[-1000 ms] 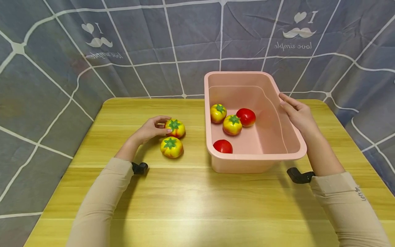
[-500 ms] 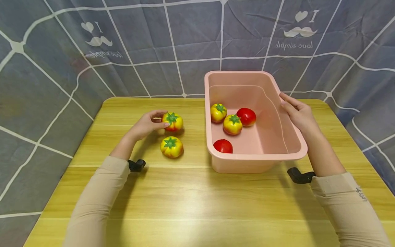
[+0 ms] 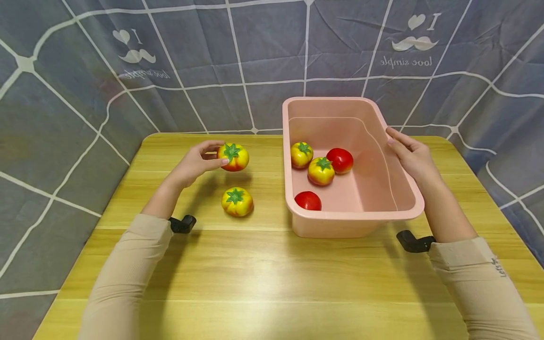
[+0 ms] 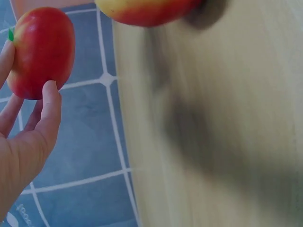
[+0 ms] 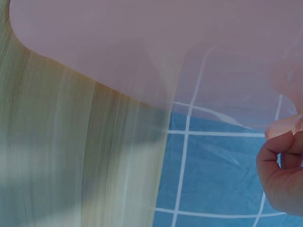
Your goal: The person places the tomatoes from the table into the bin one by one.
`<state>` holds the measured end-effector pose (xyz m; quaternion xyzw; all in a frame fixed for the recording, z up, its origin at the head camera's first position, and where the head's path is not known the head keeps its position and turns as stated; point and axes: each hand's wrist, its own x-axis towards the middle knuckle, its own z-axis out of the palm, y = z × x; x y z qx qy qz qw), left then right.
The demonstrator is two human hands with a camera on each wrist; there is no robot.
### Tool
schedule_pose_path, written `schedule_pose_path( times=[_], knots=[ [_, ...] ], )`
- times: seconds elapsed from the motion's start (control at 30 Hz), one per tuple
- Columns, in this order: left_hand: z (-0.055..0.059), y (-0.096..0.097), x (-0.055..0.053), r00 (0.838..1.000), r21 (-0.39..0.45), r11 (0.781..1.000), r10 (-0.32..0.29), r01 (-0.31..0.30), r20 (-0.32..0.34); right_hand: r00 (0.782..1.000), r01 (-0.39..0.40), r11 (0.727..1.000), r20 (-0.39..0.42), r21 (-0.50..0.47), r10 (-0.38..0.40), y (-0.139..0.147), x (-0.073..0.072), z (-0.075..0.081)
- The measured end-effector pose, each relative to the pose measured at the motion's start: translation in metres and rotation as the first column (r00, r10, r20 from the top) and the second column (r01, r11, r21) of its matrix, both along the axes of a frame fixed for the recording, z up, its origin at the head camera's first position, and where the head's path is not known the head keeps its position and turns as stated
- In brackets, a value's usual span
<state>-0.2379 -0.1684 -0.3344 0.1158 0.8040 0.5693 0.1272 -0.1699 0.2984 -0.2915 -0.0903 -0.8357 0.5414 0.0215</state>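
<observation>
My left hand (image 3: 196, 164) holds a yellow-and-red tomato (image 3: 233, 157) with a green star-shaped leaf, pinched between thumb and fingers above the table. The left wrist view shows the red underside of that tomato (image 4: 43, 52) against the fingertips. Another tomato (image 3: 237, 202) of the same kind sits on the wood just nearer to me. With my right hand (image 3: 414, 158) I grip the right rim of a pink plastic tub (image 3: 352, 216). In the right wrist view the curled right hand (image 5: 284, 177) is partly cut off at the frame's edge.
Inside the tub lie two yellow tomatoes (image 3: 321, 171) and two red tomatoes (image 3: 339, 161). The wooden table (image 3: 238, 274) reaches back to a grey-blue curtain (image 3: 272, 52) with white lines. A black wrist mount (image 3: 182, 224) sticks out below each hand.
My left hand has lifted the tomato off the table, moving it back and slightly left, away from the other one. The right hand and the tub have stayed in place.
</observation>
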Motion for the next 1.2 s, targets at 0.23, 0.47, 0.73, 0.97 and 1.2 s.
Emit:
schedule_pose_path(
  times=[0.23, 0.47, 0.73, 0.97, 1.2],
  knots=[
    [0.011, 0.009, 0.005, 1.0, 0.017, 1.0, 0.01, -0.01, -0.023, 1.0, -0.002, 1.0, 0.007, -0.002, 0.003, 0.0, -0.001, 0.001],
    [0.022, 0.022, 0.008, 0.999, 0.034, 0.999, 0.018, -0.016, -0.047, 1.0, -0.007, 1.0, 0.012, 0.01, 0.007, -0.001, -0.001, 0.002],
    [0.037, 0.033, 0.011, 0.997, 0.051, 0.998, 0.039, -0.035, -0.072, 1.0, -0.005, 1.0, 0.001, -0.006, 0.005, -0.001, -0.003, 0.001],
    [0.049, 0.051, 0.015, 0.995, 0.119, 0.993, 0.035, -0.024, -0.095, 1.0, -0.009, 0.999, 0.0, -0.032, 0.009, 0.001, -0.002, 0.001],
    [0.058, 0.068, 0.018, 0.992, 0.154, 0.988, 0.044, -0.025, -0.117, 1.0, -0.006, 1.0, 0.02, 0.027, 0.005, 0.0, -0.001, 0.002]
  ],
)
